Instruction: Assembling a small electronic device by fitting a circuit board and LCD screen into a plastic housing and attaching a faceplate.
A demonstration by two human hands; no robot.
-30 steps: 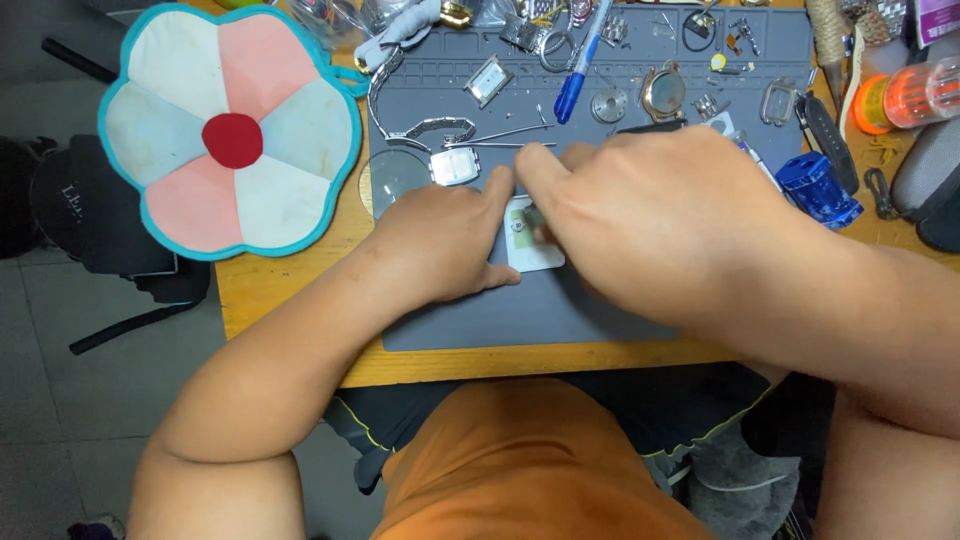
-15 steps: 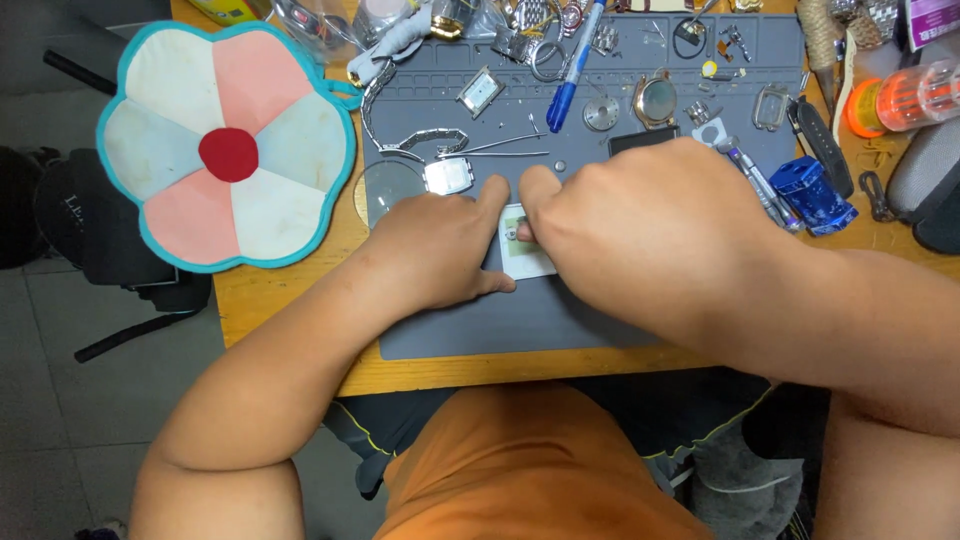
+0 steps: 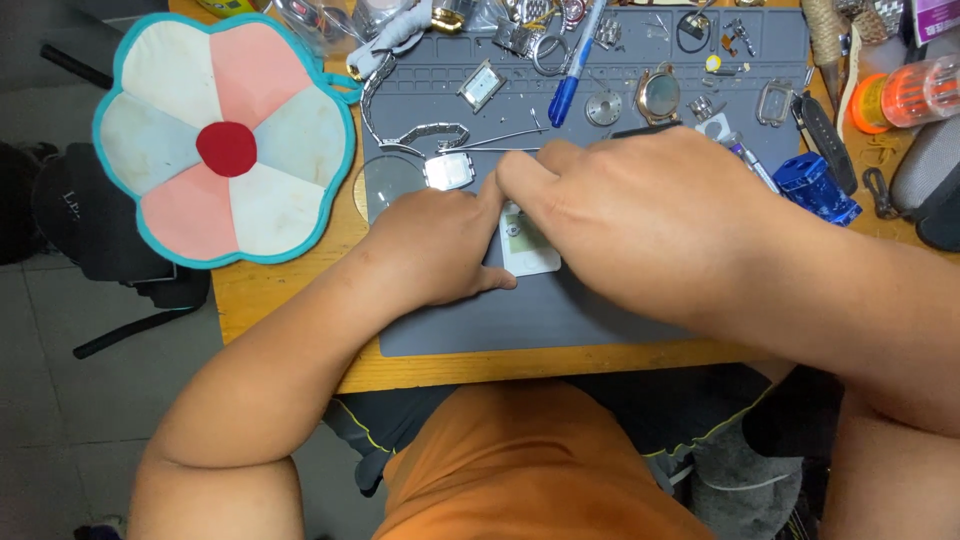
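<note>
Both hands, left hand (image 3: 437, 245) and right hand (image 3: 640, 215), press closed fingertips onto the small white card (image 3: 528, 245), likely light, thin and slippery; grip its edges.

Left hand (image 3: 440, 250) and right hand (image 3: 640, 225) pressed together over small white card (image 3: 530, 250) on grey work mat (image 3: 480, 325). Silver watch case (image 3: 449, 171) just above left hand. Blue pen (image 3: 572, 75) further up. Flower-shaped pad (image 3: 225, 140) at tabletop (image 3: 290, 290) left edge.

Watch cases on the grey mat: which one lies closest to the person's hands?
The rectangular silver watch case, just above the left hand beside the round lens. The round gold-rimmed case and the small rectangular one lie farther up the mat.
</note>
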